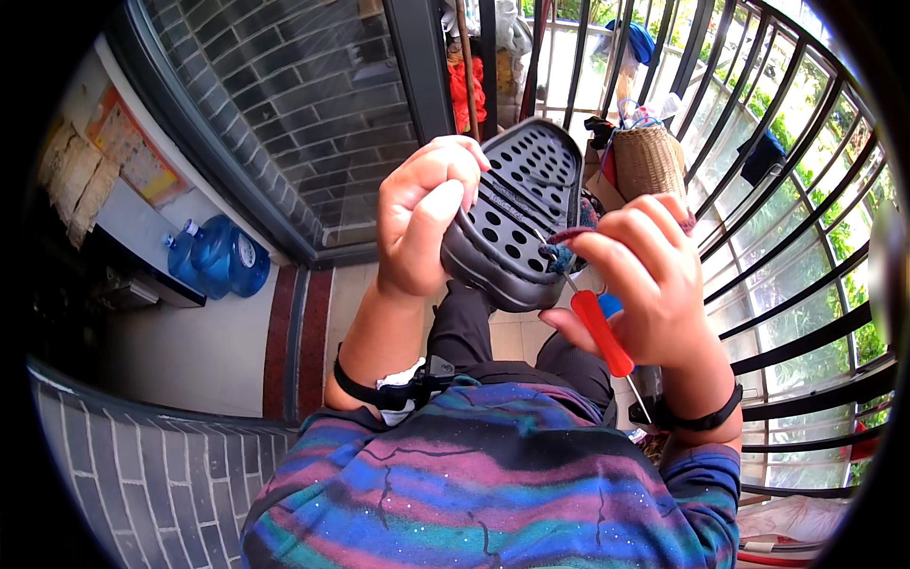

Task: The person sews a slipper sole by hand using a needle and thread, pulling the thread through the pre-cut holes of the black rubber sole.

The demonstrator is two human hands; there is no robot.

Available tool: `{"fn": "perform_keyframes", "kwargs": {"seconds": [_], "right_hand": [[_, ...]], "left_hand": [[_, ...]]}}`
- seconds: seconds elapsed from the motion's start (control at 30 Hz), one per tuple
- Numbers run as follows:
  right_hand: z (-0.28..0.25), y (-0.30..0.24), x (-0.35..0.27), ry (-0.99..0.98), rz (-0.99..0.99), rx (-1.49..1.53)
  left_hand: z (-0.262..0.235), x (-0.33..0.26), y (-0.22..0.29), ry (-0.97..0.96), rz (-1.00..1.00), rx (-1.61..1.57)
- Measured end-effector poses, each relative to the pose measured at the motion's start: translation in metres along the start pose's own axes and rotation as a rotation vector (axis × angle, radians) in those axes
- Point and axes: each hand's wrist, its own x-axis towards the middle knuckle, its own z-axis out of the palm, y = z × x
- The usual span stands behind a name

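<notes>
A black slipper sole point(512, 218), dotted with round holes, is held up tilted in front of my body. My left hand point(428, 216) is closed on its left edge, thumb on top. At the sole's near right corner, dark teal and maroon yarn point(559, 254) is worked against the edge. My right hand point(640, 275) is closed round a red-handled awl point(602, 332), with the maroon strand over its fingers. Thin metal shafts stick out from both ends of the handle. The upper shaft reaches the yarn at the sole; its tip is hidden.
Black railings point(815, 123) curve along the right side. A woven basket point(647, 161) stands beyond my right hand. At left are a glass door frame point(408, 66) and blue water jugs point(227, 256) on the floor. My dark-trousered legs point(464, 327) are below the sole.
</notes>
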Motion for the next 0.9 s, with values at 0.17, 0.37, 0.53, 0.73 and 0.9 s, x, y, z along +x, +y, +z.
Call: {"fn": "perform_keyframes", "kwargs": {"seconds": [0.17, 0.37, 0.53, 0.73, 0.9], "right_hand": [[0.005, -0.013, -0.009, 0.189, -0.191, -0.212], [0.011, -0.022, -0.013, 0.201, -0.257, -0.148], [0.013, -0.026, -0.006, 0.059, -0.360, -0.103], [0.021, -0.031, -0.006, 0.021, -0.374, 0.073], [0.019, -0.034, -0.013, 0.020, -0.365, 0.253]], "left_hand": [[0.006, -0.004, 0.005, 0.035, -0.266, -0.139], [0.004, -0.024, -0.032, -0.011, -0.507, -0.786], [0.021, -0.033, -0.053, -0.475, -0.880, -1.284], [0.035, -0.049, -0.056, -0.547, -0.841, -1.349], [0.037, -0.050, -0.048, -0.615, -0.715, -1.261]]}}
